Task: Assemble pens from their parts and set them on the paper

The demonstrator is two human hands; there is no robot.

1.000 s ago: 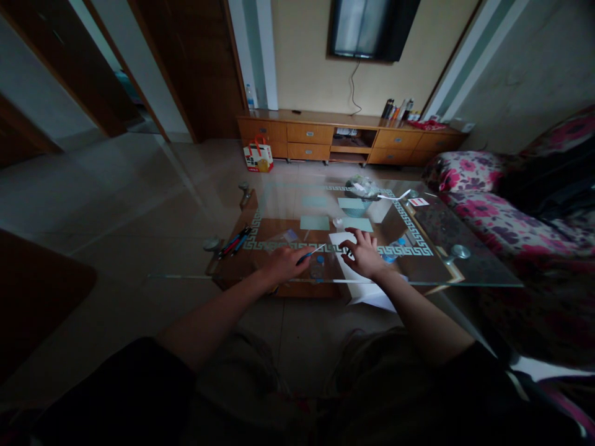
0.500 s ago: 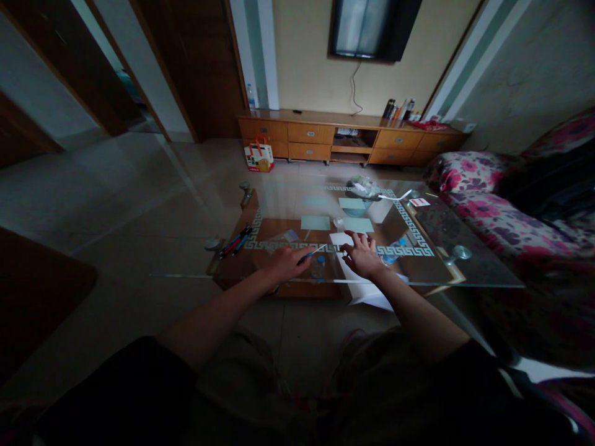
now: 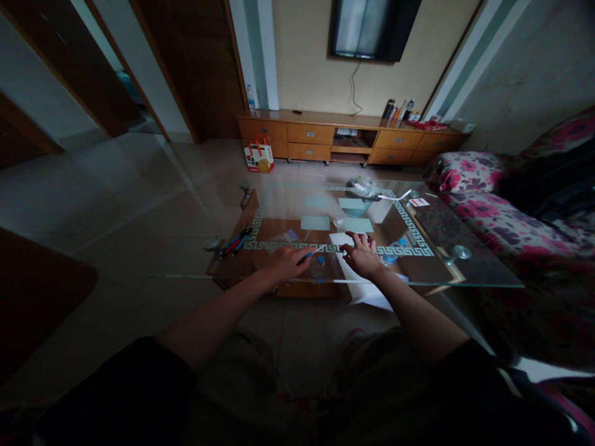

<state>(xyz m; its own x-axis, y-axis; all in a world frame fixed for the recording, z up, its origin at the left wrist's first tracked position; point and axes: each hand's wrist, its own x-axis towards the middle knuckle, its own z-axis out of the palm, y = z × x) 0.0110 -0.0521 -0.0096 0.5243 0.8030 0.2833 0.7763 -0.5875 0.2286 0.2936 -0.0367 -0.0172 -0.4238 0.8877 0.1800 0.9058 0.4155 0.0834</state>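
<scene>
Two hands at work on a white sheet on the glass bench.

We see the left hand [image 3: 283, 263] with its fingers clamped on a thin blue-handled tool [image 3: 310, 253], whose pale tip points toward the white paper sheet [image 3: 346, 263]. The right hand [image 3: 365, 255] rests flat on that sheet, fingers spread slightly apart and pressing it down near the front edge of the bench [image 3: 437, 260]; the sheet's near end hangs over the edge. Pale green squares [image 3: 315, 222] lie just beyond the hands, a bundle of pens [image 3: 235, 241] sits at the left edge, and a bowl [image 3: 360, 189] stands farther back.
</scene>
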